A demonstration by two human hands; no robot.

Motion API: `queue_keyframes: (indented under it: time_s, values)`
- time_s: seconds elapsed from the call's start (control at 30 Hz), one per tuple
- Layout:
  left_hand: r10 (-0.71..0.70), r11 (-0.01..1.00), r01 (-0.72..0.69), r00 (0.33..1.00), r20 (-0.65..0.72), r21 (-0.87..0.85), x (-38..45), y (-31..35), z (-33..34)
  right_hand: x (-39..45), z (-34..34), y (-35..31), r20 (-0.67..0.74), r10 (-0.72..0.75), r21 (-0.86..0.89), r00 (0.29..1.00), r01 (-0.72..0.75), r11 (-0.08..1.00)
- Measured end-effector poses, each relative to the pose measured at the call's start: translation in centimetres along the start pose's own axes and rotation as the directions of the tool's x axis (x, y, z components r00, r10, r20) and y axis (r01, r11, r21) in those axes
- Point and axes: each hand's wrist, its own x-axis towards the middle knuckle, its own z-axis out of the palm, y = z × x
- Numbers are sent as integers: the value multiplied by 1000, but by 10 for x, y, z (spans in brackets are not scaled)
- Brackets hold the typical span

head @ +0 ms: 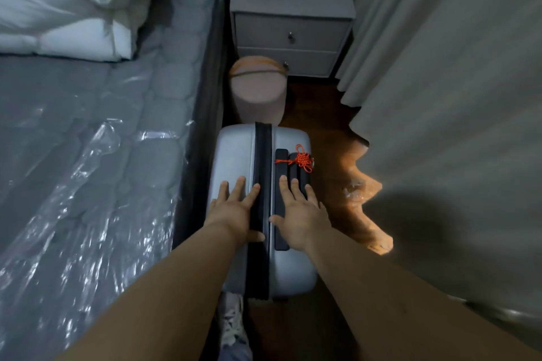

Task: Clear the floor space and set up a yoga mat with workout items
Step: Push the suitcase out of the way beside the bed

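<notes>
Head view, left hand point(234, 208), right hand point(299, 214) flat on suitcase point(234, 155), base hidden

A home bedroom: a plastic-wrapped mattress point(88, 155) with pillows point(58, 3), a drawered nightstand point(291, 29), and long curtains point(440, 67)

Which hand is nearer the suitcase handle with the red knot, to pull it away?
The right hand: its fingers already lie on the dark handle of the suitcase. The left hand rests across the zip, towards the bed.
</notes>
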Motion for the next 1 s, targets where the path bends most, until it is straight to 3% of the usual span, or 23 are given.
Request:
queue_keyframes:
  time_s: [0.47, 1.0]
  values:
    - [-3, 998, 2, 1000, -11, -57, 145, -49, -156, 175, -124, -71, 21, 0, -63, 1000, 2, 998]
    - [24, 999, -24, 1000, -15, -26, 187, -60, -199, 220, -152, -83, 1, 9, -58, 1000, -9, 998]
